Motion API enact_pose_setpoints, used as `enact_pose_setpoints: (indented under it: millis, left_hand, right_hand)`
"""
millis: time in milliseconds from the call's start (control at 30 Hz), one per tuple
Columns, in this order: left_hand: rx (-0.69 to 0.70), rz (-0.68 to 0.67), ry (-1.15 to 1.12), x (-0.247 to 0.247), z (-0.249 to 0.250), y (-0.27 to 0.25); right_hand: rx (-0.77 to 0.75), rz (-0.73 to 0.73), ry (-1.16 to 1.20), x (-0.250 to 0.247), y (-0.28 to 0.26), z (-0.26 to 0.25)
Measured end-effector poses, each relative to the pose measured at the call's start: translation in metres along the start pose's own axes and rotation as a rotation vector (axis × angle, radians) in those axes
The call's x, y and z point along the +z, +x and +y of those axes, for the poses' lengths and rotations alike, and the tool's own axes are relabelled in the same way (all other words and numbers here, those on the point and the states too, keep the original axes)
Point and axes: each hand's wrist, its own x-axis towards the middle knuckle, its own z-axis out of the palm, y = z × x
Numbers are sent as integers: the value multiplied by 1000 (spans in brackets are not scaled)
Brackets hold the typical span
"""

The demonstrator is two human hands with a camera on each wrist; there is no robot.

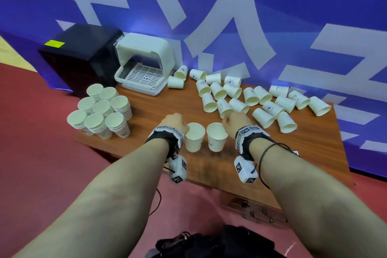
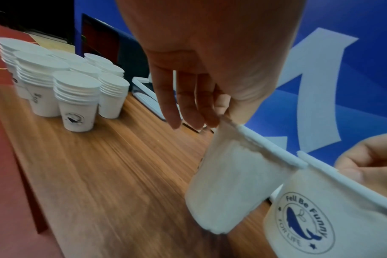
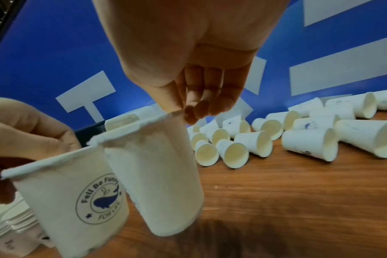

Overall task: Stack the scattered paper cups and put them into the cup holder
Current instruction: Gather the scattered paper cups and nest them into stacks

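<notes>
My left hand (image 1: 178, 121) pinches the rim of a white paper cup (image 1: 194, 137) between thumb and fingers, mouth up, near the table's front edge. My right hand (image 1: 232, 120) pinches a second cup (image 1: 216, 137) the same way, right beside it. In the left wrist view the left hand (image 2: 221, 120) holds its cup (image 2: 227, 174) just above the wood, its rim meeting the whale-logo cup (image 2: 331, 218). The right wrist view shows the right hand (image 3: 179, 111) on its cup (image 3: 161, 174). Several cups (image 1: 251, 98) lie scattered on their sides at the back right. The white cup holder (image 1: 144, 65) stands at the back left.
Several stacks of nested cups (image 1: 100, 111) stand upright on the table's left end. A black box (image 1: 81, 52) sits left of the holder. The blue wall with white lettering runs close behind. The wooden table (image 1: 209, 165) has a bare strip along its front edge.
</notes>
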Motion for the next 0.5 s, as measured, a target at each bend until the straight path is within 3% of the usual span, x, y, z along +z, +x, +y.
enact_pose_setpoints:
  millis: [167, 500]
  left_hand:
    - [-68, 61, -32, -34, -69, 8]
    - [-200, 178, -108, -87, -183, 51]
  right_hand:
    - [-28, -28, -43, 12, 23, -72]
    - [-257, -73, 4, 47, 115, -217]
